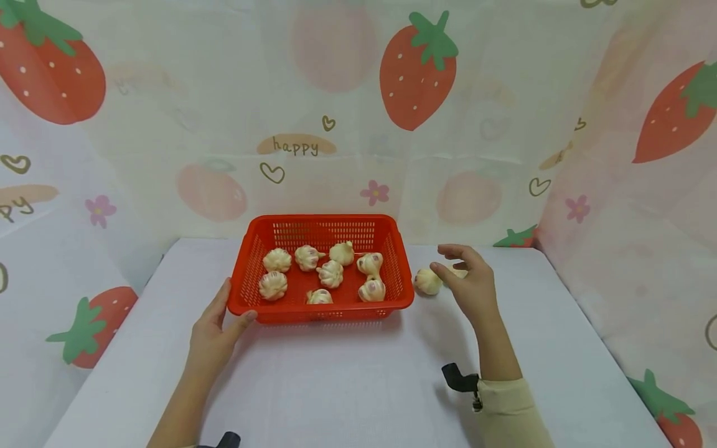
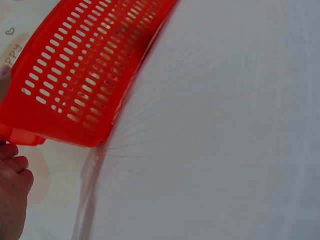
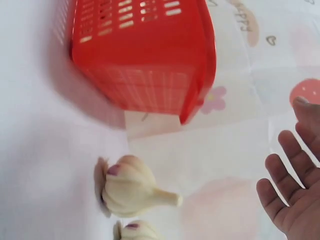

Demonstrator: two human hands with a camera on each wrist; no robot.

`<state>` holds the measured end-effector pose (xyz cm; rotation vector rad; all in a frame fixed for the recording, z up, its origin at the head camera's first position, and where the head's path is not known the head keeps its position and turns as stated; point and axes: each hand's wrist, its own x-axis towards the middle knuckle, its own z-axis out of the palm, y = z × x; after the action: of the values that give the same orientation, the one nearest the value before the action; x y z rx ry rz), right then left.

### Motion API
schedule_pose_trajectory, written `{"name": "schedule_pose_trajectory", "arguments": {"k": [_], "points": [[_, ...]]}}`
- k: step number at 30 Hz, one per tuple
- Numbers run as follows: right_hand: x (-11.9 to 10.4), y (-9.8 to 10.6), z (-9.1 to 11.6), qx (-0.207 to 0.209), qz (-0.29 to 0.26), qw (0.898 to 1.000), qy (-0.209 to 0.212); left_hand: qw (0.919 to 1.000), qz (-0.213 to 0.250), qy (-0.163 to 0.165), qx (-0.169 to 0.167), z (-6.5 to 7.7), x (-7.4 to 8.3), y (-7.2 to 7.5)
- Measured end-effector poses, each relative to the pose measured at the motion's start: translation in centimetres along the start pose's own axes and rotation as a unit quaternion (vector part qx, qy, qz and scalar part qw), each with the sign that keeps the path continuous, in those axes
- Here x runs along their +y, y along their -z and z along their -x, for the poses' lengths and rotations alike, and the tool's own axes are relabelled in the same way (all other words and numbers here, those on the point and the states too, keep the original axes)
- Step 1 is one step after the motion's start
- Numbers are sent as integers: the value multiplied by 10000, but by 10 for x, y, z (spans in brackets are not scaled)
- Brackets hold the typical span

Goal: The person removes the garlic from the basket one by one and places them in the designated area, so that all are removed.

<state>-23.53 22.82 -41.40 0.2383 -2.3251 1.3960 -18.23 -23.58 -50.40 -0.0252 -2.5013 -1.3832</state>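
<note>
A red plastic basket [image 1: 325,314] with slotted walls holds several garlic bulbs [image 1: 330,274], which lie spread over its bottom. At its near left corner my left hand [image 1: 215,339] grips the rim, thumb on the front and fingers along the side. Right of the basket, one garlic bulb [image 1: 428,282] rests on the table, its stem showing in the right wrist view. A second bulb [image 3: 137,231] lies beside it, mostly covered by my right hand in the head view. My right hand [image 1: 470,286] hovers over these bulbs, fingers apart from the thumb and holding nothing.
White cloth covers the table [image 1: 347,386]. Behind it and along both sides hangs a curtain [image 1: 347,81] printed with strawberries, hearts and flowers. A black wrist mount [image 1: 460,378] sits at my right sleeve.
</note>
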Motion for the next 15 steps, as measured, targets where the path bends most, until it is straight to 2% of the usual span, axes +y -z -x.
{"name": "schedule_pose_trajectory", "arguments": {"k": [5,10,15], "points": [[-11,-14,4,-274,-140,9992,253,10000,76,-42,28,1,0,0],[-22,-32,6,-577,-22,9977,349,9998,120,-99,84,0,0,1],[-37,-50,3,-939,54,9941,548,10000,73,-17,11,0,0,1]]}}
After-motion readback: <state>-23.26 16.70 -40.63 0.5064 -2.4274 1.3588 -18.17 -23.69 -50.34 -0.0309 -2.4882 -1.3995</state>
